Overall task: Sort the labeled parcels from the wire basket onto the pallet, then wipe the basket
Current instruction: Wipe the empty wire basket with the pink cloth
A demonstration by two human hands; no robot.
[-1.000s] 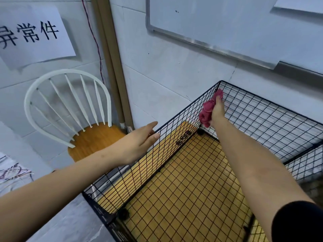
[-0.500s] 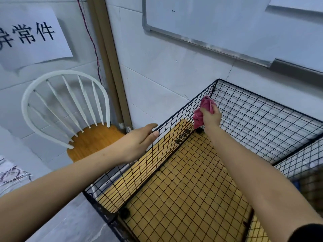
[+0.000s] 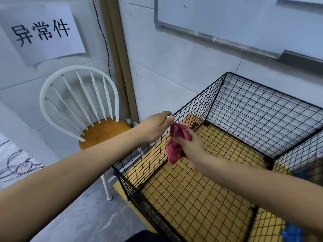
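Black square-grid wire basket sits on a yellow wooden counter. Inside, by its left wall, the right hand clenches its fingers round a crumpled magenta cloth. The left hand, fingers straight and released, touches that wall's top rim. Beyond: white spindle-back chair, tiled wall, whiteboard.

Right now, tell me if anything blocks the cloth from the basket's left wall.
Nothing visible does. The right hand holds the red cloth at the inside left wall of the wire basket; the left hand is outside, at its rim.
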